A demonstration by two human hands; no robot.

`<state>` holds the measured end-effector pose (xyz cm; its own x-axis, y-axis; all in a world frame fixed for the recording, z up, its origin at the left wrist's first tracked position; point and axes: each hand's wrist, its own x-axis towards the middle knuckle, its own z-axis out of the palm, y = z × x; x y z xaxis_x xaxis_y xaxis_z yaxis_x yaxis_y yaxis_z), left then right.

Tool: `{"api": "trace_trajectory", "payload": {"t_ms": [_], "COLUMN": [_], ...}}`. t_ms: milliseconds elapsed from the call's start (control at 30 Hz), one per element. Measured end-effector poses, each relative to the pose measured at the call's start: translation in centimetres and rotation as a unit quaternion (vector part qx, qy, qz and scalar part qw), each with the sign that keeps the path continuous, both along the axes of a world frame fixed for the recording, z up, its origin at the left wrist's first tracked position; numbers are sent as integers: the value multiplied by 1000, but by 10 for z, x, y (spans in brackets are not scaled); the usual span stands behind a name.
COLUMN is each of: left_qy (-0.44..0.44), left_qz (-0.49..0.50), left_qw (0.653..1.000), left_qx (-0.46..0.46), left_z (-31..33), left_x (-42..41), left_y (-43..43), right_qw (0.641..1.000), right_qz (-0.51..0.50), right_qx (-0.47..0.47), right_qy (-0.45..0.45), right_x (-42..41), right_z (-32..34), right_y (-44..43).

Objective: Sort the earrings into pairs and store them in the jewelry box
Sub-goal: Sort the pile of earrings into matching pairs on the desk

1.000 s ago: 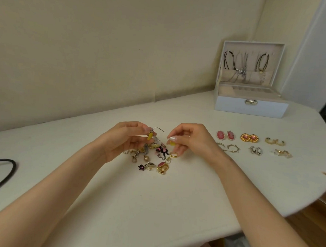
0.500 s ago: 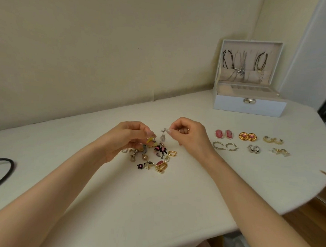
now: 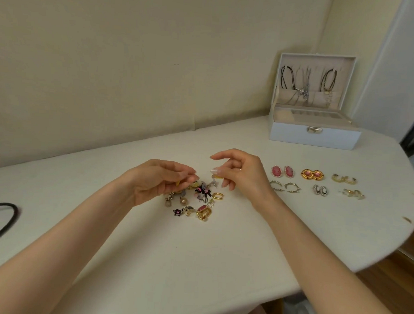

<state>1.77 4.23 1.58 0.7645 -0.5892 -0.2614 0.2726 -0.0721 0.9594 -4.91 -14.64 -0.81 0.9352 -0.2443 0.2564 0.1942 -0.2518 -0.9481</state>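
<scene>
A pile of mixed loose earrings [image 3: 196, 200] lies on the white table [image 3: 174, 261], between my hands. My left hand [image 3: 161, 181] hovers over the pile's left side, its curled fingertips pinching a small yellow earring [image 3: 177, 184]. Just right of the pile, my right hand [image 3: 239, 173] pinches another small yellow earring [image 3: 218, 178] under its thumb, with the index finger raised. Several sorted pairs lie in two rows to the right, among them a pink oval pair [image 3: 283, 171] and a silver spiked hoop pair [image 3: 285, 187]. The white jewelry box [image 3: 314, 137] stands open at the back right.
Necklaces hang inside the box lid [image 3: 307, 82]. A black cable [image 3: 4, 216] curls on the table's left edge. The table's rounded edge [image 3: 385, 257] runs close to the right of the sorted pairs. A wall stands behind the table.
My right hand has dropped slightly toward the pile and lifted its index finger. My left hand has lowered closer to the pile. The view has shifted a little.
</scene>
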Motion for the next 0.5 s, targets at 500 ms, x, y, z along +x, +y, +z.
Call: {"api": "trace_trajectory", "payload": {"t_ms": [500], "left_qy": [-264], "left_qz": [61], "left_qw": [958], "left_qx": [94], "left_z": [-1], "left_x": [-43], "left_y": [-52], "right_qw": [997], "right_qz": [-1], "right_qx": [31], "right_qy": [64], "right_x": [-43], "right_z": [7], "right_y": [-27]}}
